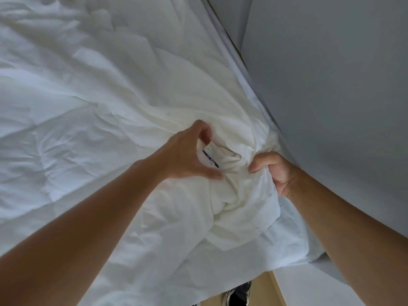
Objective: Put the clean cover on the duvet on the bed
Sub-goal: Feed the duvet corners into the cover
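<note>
Between your left hand (187,155) and your right hand (276,171), the bunched duvet (231,188) is creamy off-white. The cover (88,107) beyond your left hand is plain cool white. The label (212,157) at your left fingers is white with a dark blue band. The wall (331,85) beyond your right hand is plain grey. Below your wrists, the floor (265,290) is light tan and the shoe (238,292) is black and white.

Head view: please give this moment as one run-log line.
left hand: holds bunched cream fabric beside its white printed label | right hand: grips crumpled white fabric | cover versus duvet: cannot tell
</note>
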{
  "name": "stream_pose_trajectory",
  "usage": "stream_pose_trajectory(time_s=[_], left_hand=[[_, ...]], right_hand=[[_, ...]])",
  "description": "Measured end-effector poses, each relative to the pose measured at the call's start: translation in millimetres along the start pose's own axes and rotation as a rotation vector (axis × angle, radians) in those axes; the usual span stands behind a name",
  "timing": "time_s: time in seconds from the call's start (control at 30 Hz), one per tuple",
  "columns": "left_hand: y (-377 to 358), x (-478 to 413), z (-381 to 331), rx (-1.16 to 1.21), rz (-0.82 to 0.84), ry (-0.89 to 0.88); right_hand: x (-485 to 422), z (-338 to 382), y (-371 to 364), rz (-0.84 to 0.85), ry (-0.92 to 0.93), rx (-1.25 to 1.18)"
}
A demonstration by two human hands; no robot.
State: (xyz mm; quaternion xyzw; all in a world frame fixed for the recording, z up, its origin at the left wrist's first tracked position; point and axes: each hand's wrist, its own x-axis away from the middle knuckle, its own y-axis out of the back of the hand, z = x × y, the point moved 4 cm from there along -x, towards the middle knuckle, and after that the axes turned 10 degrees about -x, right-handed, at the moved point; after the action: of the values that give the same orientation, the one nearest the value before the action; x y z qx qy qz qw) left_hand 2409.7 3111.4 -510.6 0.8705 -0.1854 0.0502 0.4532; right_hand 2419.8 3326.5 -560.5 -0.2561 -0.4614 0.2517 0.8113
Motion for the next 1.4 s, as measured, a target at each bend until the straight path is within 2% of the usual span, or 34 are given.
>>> stream_pose_trajectory(time_s=[0.07,0.13,0.2,0.27,0.37,0.47,0.53,0.6,0.63,0.67,0.77,0.97,1.07,1.17,1.3,1.4], left_hand=[[0.3,14.1,8.9,-0.199,0.108,0.042],[1.1,23.9,10.0,-0.511,0.239,0.045],[3.1,29.1,-0.9,-0.814,0.181,-0.054],[-0.6,37.7,-14.8,-0.907,0.066,-0.138],[-14.8,51.8,-24.3,-0.706,0.118,-0.143],[-12.6,54.6,-10.5,-0.28,0.246,-0.024],[10.6,43.2,9.7,-0.015,0.055,0.066],[35.3,31.9,28.5,0.115,-0.173,0.15],[39.0,26.2,32.5,0.104,-0.198,0.179],[35.2,20.3,31.5,0.043,-0.154,0.183],[0.9,11.3,14.0,-0.13,0.081,0.118],[-10.7,17.1,3.9,-0.078,0.223,0.092],[-15.4,17.0,3.9,-0.028,0.142,0.08],[-23.2,15.0,3.4,0.053,0.033,0.159],[-34.2,12.9,-0.1,0.267,-0.037,0.22],[-46.0,13.7,-1.2,0.402,-0.065,0.256]], right_hand=[[-1.2,-0.5,-0.4,0.029,-0.011,-0.002],[-2.2,-0.4,0.3,0.049,-0.026,-0.01],[-3.4,1.2,1.8,0.064,-0.043,-0.017],[-4.3,4.2,2.9,0.078,-0.06,-0.005],[-4.6,9.0,2.9,0.086,-0.104,0.034],[-3.4,11.3,4.5,0.065,-0.178,0.086],[-2.0,13.4,2.9,0.084,-0.22,0.114],[-1.9,15.1,1.4,0.112,-0.242,0.141],[-2.4,15.1,0.2,0.125,-0.25,0.155],[-3.1,14.5,-1.0,0.135,-0.258,0.163],[-5.2,9.5,-1.9,0.139,-0.263,0.152],[-3.1,2.5,-0.1,0.178,-0.245,0.13],[1.8,2.2,-1.1,0.244,-0.223,0.102],[8.9,-4.4,1.5,0.301,-0.132,-0.042],[10.9,-17.8,14.6,0.189,0.082,-0.274],[10.3,-29.3,12.1,0.114,0.003,-0.24]])
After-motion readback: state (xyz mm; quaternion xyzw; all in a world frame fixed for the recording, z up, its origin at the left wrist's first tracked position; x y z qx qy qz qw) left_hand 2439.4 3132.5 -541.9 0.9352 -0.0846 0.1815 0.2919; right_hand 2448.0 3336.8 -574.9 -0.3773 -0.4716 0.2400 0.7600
